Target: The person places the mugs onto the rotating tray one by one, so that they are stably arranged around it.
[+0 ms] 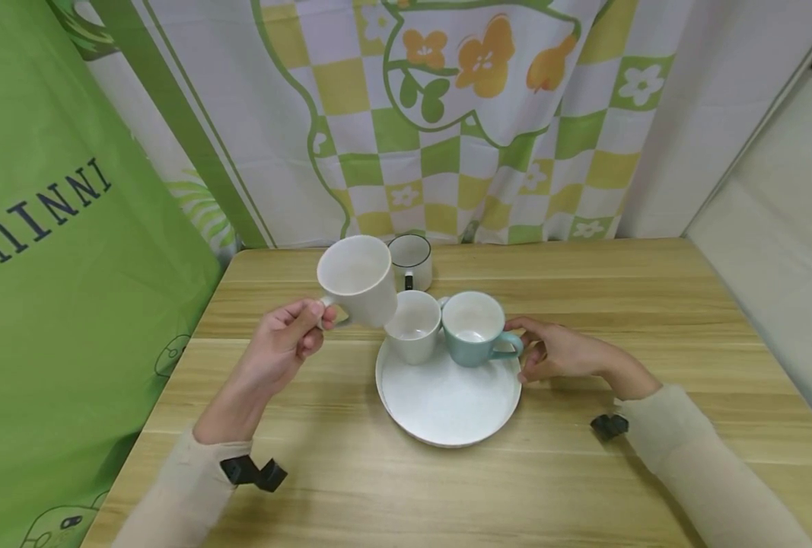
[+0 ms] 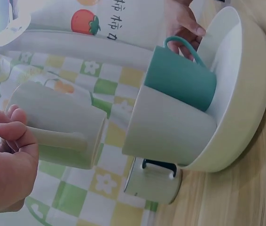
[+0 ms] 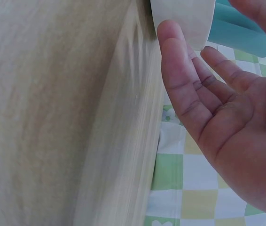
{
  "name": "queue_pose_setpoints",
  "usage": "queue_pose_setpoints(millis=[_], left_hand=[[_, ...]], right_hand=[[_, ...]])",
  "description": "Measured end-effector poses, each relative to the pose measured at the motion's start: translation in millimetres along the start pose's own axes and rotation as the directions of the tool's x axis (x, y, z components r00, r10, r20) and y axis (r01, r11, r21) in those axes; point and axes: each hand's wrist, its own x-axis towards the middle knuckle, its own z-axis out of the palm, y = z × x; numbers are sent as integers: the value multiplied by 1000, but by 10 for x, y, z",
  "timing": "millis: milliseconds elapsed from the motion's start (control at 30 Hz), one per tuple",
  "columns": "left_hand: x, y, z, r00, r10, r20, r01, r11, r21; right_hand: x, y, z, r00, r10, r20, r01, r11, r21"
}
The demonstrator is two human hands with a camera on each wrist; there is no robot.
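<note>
My left hand (image 1: 278,350) pinches the handle of a white mug (image 1: 367,293) and holds it up, left of the round white tray (image 1: 449,411). In the left wrist view the raised mug (image 2: 58,122) is apart from the tray. On the tray's back part stand a second white mug (image 1: 412,339) and a teal mug (image 1: 472,339), side by side. My right hand (image 1: 563,350) is at the tray's right rim, beside the teal mug's handle. Its fingers (image 3: 177,70) look loosely extended in the right wrist view; whether they touch the rim cannot be told.
Behind the tray a white enamel mug (image 1: 415,262) with a dark rim and black handle stands on the wooden table (image 1: 618,304). A checked curtain (image 1: 433,175) hangs along the back edge, and a green cloth (image 1: 56,304) at the left.
</note>
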Motion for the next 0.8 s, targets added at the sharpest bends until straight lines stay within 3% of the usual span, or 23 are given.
queue_pose_setpoints(millis=[500,800], left_hand=[[-132,-53,261,987,41,155,-41,999,0],[-205,-103,410,957,45,286,-46,999,-3]], right_hand=[[-1,10,2,1000,4,1,-4,1000,-7],[-1,-9,-4,1000,1,5,-1,1000,-7]])
